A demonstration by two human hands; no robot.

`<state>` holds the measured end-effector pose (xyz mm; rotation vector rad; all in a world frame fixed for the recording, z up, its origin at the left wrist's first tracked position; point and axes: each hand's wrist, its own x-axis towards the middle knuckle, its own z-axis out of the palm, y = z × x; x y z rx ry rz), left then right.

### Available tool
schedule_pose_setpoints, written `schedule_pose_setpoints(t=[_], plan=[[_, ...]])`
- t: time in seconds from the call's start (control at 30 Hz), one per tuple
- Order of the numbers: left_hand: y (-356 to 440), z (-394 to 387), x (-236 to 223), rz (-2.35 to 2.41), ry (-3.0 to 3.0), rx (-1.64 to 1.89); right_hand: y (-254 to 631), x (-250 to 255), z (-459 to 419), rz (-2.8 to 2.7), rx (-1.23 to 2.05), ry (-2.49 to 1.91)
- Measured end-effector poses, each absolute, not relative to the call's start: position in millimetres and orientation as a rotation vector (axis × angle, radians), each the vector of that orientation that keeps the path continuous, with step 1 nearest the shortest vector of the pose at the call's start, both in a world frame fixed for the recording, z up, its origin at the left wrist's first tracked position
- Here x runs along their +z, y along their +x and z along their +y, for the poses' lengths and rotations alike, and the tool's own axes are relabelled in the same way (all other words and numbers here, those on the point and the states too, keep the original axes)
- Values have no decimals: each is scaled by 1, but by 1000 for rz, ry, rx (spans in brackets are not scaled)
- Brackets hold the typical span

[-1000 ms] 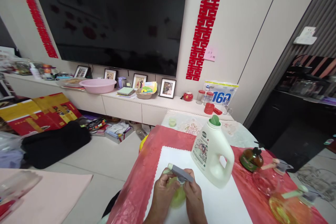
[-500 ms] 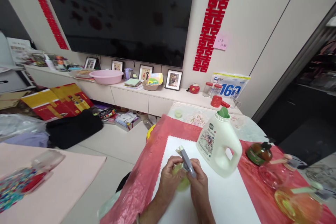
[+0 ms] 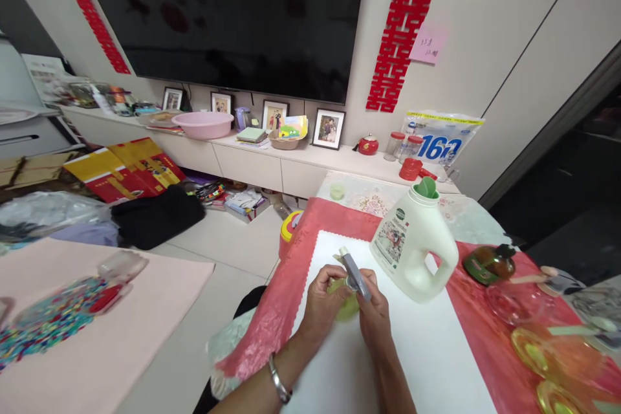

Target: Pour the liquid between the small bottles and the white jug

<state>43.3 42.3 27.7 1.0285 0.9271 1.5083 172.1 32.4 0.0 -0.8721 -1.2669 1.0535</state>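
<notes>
Left of the white jug (image 3: 410,249), both hands (image 3: 323,304) clasp a spray bottle (image 3: 347,310), its grey head (image 3: 356,277) slanting toward the right hand (image 3: 377,312).

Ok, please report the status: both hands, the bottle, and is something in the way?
Left hand on yellow-green bottle, right hand holding grey spray head at its neck. Whether tightened, cannot tell. White jug stands close by, not blocking.
</notes>
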Motion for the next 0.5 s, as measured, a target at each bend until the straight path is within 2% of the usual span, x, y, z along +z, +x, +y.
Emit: schedule_pose_setpoints(t=[0.5], plan=[[40, 42, 22, 864, 1085, 1447, 171, 3, 34, -1289, 963, -836]])
